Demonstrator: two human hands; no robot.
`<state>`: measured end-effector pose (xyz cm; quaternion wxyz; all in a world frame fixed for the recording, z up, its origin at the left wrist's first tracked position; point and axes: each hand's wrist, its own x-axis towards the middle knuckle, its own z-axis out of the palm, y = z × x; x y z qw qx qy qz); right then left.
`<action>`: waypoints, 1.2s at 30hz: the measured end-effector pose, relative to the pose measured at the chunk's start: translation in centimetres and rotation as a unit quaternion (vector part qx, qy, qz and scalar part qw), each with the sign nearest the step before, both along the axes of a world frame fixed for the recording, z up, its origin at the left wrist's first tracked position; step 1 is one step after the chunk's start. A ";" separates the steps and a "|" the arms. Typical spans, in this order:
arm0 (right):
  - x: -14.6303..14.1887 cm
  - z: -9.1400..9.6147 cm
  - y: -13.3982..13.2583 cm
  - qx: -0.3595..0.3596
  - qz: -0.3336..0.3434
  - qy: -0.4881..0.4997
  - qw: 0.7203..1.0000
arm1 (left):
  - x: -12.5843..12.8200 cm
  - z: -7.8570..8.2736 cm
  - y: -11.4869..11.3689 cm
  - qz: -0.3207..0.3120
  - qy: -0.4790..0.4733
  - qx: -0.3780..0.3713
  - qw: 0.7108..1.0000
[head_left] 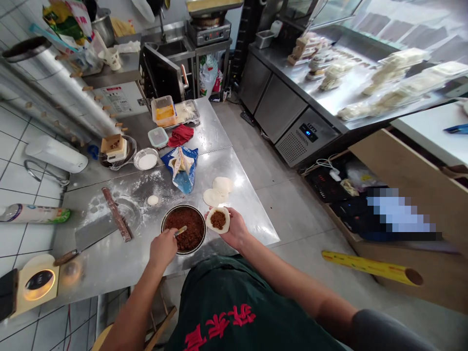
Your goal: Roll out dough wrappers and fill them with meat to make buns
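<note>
1. Left hand [164, 247]: I have the grip closed around a utensil [180, 231], held at the left side of the steel bowl [184, 206]. Only the utensil's pale end shows past the fingers; can't make out the rest.
2. Right hand [234, 228]: grip partly curled, cupped around a dough wrapper [226, 220] just right of the bowl. Wrapper is open, with a brown, crumbly mound [218, 220] in its middle.
3. Steel bowl sits on the tabletop [250, 214] near the front edge, with a broad layer of similar brown filling [193, 225].
4. Beyond the right hand: flat dough discs [223, 185], partly overlapping.
5. Past the bowl: blue bag [185, 181], mouth open, pale yellowish stuff showing.
6. Left of the bag: shallow dish [156, 165] of white powder [146, 161].
7. Behind that: small clear box [158, 138] with a pale green edge; I can't read its contents.
8. Farther back: plastic tub [165, 125] with orange contents, next to a tray [197, 118] with white powdery material.
9. Left of the bowl: small dough ball [152, 200] on floured metal.
</note>
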<state>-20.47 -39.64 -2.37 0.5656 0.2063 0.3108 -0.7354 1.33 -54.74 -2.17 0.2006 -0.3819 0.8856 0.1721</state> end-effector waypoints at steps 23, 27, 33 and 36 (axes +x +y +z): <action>1.2 -5.5 1.3 0.086 -0.044 -0.057 0.994 | -0.4 -5.3 1.5 0.087 0.069 0.276 0.955; 0.8 -6.2 1.1 0.087 -0.044 -0.061 0.993 | 0.1 -5.4 0.6 0.143 0.093 0.369 0.914; 2.6 -6.6 -0.7 0.071 -0.012 -0.049 0.996 | -0.9 -2.7 0.2 0.174 0.179 0.369 0.895; 3.8 -5.9 -2.5 0.029 0.005 -0.052 0.998 | -1.9 -0.8 1.5 0.096 0.267 0.203 0.937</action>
